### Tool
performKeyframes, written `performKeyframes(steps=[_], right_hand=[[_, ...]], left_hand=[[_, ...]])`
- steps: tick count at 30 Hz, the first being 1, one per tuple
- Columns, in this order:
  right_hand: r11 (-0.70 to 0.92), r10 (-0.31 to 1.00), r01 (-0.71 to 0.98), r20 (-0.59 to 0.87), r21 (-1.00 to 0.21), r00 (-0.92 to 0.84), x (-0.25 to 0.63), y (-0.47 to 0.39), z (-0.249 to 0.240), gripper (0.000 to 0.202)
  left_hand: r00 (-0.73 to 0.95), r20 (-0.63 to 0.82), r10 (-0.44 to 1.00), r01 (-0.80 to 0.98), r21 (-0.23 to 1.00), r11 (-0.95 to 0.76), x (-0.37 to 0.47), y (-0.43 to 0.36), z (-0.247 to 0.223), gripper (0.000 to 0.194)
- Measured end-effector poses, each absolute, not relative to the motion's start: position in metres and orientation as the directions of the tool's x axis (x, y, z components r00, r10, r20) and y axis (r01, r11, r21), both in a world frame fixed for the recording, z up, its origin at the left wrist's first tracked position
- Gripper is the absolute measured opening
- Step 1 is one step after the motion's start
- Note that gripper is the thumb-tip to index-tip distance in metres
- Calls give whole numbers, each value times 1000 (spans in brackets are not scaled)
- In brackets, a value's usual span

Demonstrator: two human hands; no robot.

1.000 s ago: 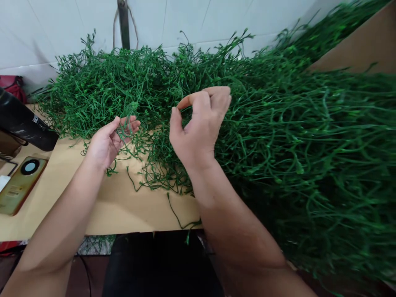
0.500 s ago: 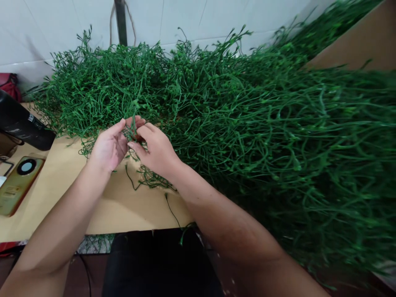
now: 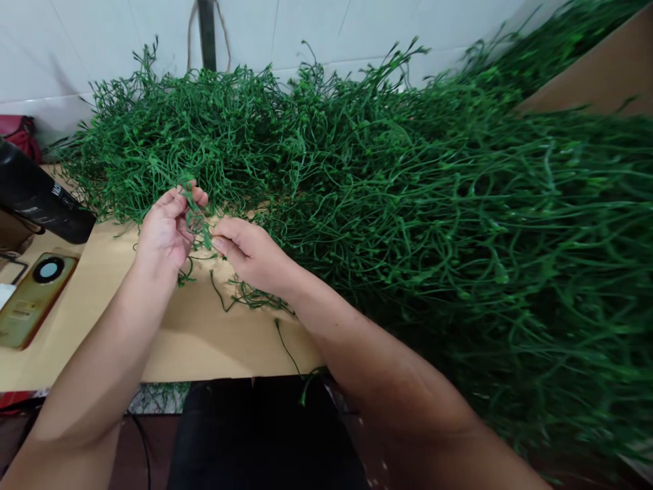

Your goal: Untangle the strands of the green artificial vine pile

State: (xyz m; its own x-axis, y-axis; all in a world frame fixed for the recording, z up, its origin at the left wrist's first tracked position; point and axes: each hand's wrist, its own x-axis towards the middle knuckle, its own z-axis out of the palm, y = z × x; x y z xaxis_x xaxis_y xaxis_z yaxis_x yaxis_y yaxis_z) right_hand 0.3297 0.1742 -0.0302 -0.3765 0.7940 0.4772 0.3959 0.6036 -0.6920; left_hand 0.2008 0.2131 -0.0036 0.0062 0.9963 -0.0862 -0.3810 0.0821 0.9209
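Observation:
Thin green plant stems, plastic-looking and with small forked tips, fill the far side of the table as a tangled heap (image 3: 204, 129). In front of it, my left hand (image 3: 164, 231) is turned palm up, thumb and fingers closed on a small bunch of green stems (image 3: 196, 216). Close by on the right, my right hand (image 3: 249, 250) pinches at the lower end of that bunch; its fingertips partly hide what they grip. Below the hands, a few loose stems (image 3: 258, 297) lie on the tan tabletop (image 3: 204, 347). One more stem (image 3: 288, 350) hangs over the front edge.
A larger mass of stems (image 3: 484, 238) spreads along the right, beside a cardboard flap (image 3: 596, 68). At left are a black bottle (image 3: 43, 194), a phone (image 3: 35, 299) and a red bag (image 3: 20, 136). A tiled wall (image 3: 127, 41) stands behind.
My left hand has shifted a little left, and my right hand has drawn away from it. The hands are now apart, with the green bunch showing between them.

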Motion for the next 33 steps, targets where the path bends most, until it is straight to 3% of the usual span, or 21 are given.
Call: performKeyframes(steps=[3,6,8,10,13,16,20,26,31,33], right_hand=[[700,711,416,512,-581,-482,325,162,-23,22],[842,499,275,477,-464,-724,315,145,-18,14],[878,405,198,454,-436,-794,311,140,-17,12],[853,478,248,499,-458,-722,314,145,-18,14],[719,694,407,617,-564,-371,328,161,-22,16],[631,731,492,673,-600,-117,338,169,-26,12],[628,719,550,681,-551,-139,330,171,-37,9],[612,757,528,630,-589,-174,323,178,-51,11],[561,823,567,478,-603,-307,321,176,-47,14],[527,847,566,449,-634,-285,319,173,-44,14]], left_hand=[[-41,-156,987,-483,868,118,196,222,-3,20],[-205,-212,956,-603,796,47,172,241,-1,25],[-300,-245,922,-620,785,7,154,252,0,23],[-310,-243,919,-614,790,2,144,255,1,23],[-170,-168,971,-549,835,48,152,247,-1,23],[-16,-93,996,-455,887,76,171,235,-5,18],[66,-73,995,-398,913,93,190,223,-9,17],[96,-110,989,-397,907,139,205,211,-8,22],[89,-98,991,-352,928,124,206,211,-9,20],[69,-96,993,-349,930,114,202,213,-10,18]])
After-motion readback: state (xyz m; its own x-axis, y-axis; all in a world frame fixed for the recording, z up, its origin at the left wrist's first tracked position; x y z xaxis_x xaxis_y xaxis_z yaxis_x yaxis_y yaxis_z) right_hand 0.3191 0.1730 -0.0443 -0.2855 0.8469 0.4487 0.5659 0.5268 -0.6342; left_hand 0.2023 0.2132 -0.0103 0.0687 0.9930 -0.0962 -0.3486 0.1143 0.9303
